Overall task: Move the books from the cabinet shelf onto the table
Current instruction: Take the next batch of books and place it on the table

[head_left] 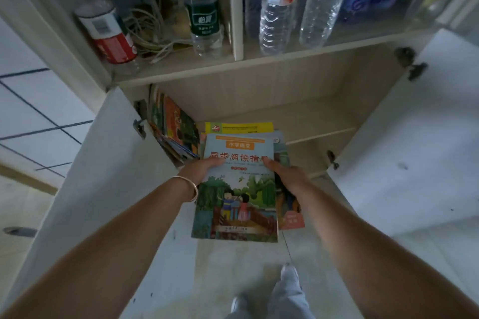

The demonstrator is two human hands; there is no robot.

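Nearest: two feet in pale shoes [289, 276] on the floor [233, 261], trouser legs below the frame edge.

Next, both forearms reaching forward; a bangle [190, 188] on the left wrist.

Left hand [201, 167]: grip clasped on the left edge of a stack of books [237, 189], thumb lying on the top cover. Right hand [287, 175]: grip clasped on the right edge likewise, thumb on top; the fingers beneath are hidden. Judged reason: a loose, uneven pile of thin paperbacks is steadier pinched from both sides, thumbs pressing down to stop the top one sliding.

Stack: several books, top cover light blue with a picture of two children on a bridge; a yellow one and a pink-cornered one jut out underneath. It sits at the mouth of the lower cabinet shelf [311, 122], its near end out past the shelf front. No worktop is in view.

Beside it, left: more books [173, 127] leaning against the cabinet's inner wall, yet to be moved.

Flanking: two open cabinet doors [111, 163], well apart, leaving a free way back; the left door and leaning books are nearest the left hand.

Farthest, upper shelf: plastic bottles [276, 8], a red-labelled bottle [107, 33] and tangled cables [150, 31].
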